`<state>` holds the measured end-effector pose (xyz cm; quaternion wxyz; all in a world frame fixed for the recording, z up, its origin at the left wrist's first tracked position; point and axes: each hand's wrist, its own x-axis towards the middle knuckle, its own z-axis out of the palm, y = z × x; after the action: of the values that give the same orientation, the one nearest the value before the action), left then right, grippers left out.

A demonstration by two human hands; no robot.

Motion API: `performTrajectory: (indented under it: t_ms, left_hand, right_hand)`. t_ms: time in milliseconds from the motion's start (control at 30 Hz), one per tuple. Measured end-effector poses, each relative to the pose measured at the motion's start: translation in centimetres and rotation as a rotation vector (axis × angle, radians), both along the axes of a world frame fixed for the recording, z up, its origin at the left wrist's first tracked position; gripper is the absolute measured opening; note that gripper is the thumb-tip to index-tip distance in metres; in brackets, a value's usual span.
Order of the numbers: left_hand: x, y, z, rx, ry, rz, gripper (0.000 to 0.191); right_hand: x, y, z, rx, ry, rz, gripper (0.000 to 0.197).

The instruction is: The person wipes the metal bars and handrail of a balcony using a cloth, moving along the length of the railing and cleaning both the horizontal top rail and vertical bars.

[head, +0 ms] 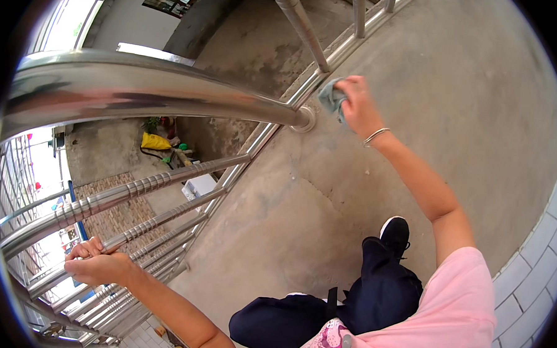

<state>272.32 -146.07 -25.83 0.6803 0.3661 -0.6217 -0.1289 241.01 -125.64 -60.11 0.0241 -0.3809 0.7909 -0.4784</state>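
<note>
My left hand (100,262), at the lower left, is wrapped around an upright bar (131,233) of a shiny stainless-steel railing. At the upper middle, my right hand (358,103) holds a crumpled grey-green cloth (332,98) over the concrete floor, near the railing's bottom rail (305,89). A bracelet circles the right wrist. Left of the cloth, a thick metal post (170,87) meets the floor at a round base collar (305,119); the cloth appears apart from it.
Concrete floor (266,229) spreads under my feet, with white wall tiles (525,278) at the right. Beyond the railing lies a lower courtyard with a yellow bag (155,141), a white box (199,186) and a brick-patterned surface (118,204). More railing bars run along the floor edge.
</note>
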Motion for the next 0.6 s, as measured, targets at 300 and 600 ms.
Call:
performTrajectory:
  t_ms: [300,600]
  left_hand:
    - [-0.4,0.1,-0.5,-0.058,-0.001,0.037,0.029]
    - [-0.2,0.1,-0.8,-0.036,-0.063,0.004,0.043]
  right_hand:
    - [-4.2,-2.7,0.3,-0.141,0.364,0.003,0.047]
    - [-10.3,-5.7,3.0,0.653,0.779,-0.096,0.018]
